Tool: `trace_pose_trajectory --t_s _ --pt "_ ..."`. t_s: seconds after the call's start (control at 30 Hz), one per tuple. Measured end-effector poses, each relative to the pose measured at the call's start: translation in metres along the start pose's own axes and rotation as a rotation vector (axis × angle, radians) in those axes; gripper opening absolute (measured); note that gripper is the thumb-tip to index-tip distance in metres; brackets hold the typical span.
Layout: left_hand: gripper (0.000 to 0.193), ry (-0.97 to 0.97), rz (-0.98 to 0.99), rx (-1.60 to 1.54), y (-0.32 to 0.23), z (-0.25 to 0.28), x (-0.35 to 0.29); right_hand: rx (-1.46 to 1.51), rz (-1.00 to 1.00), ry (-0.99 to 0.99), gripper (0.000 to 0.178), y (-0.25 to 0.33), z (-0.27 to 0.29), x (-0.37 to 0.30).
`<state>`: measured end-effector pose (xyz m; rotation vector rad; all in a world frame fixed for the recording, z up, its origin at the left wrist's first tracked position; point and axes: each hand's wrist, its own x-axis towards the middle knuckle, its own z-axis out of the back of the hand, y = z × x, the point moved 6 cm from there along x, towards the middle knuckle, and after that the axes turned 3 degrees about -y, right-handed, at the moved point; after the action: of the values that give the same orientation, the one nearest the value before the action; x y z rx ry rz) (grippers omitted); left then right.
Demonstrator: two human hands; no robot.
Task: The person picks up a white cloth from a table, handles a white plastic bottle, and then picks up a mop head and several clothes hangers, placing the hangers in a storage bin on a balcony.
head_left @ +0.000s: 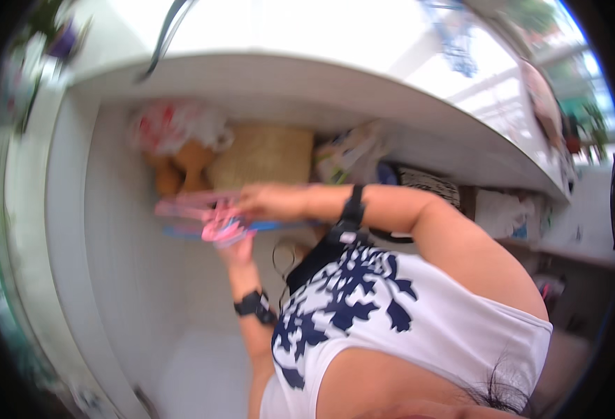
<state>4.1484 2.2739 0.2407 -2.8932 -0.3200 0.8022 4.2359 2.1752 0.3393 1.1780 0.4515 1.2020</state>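
Several pink clothes hangers [185,205] and a blue hanger [182,231] are bunched together in front of me, smeared by motion. My left hand [237,249] is closed under the bunch, around the part where the hangers crowd together. From the right, my right hand [272,202] reaches across and closes on the upper pink hangers. The fingers of both hands are blurred, and the hangers partly hide them. A black band circles each of my wrists.
Behind the hangers, a shelf compartment holds a red and white plastic bag [182,126], brown rounded objects [192,162] and a tan woven box [269,153]. Further right are more bags [353,150] and a black-and-white patterned item [430,183]. A pale ledge [286,70] runs above.
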Motion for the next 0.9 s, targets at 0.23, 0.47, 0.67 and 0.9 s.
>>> trace_pose_trajectory --t_s 0.23,0.47,0.67,0.9 --pt "0.038 0.251 0.026 0.050 -0.011 -0.034 -0.015 -0.350 -0.116 0.003 0.047 0.073 0.079 -0.040" --pt "0.027 0.333 0.022 0.025 -0.038 -0.054 -0.040 -0.674 -0.321 -0.487 0.036 0.149 0.257 -0.135" --pt "0.025 0.322 0.004 0.034 -0.025 -0.109 -0.070 -0.777 -0.457 -0.715 0.040 0.145 0.415 -0.184" --pt "0.022 0.339 0.002 0.107 -0.013 -0.154 -0.095 -1.007 -0.931 -0.817 0.046 0.065 0.512 -0.134"
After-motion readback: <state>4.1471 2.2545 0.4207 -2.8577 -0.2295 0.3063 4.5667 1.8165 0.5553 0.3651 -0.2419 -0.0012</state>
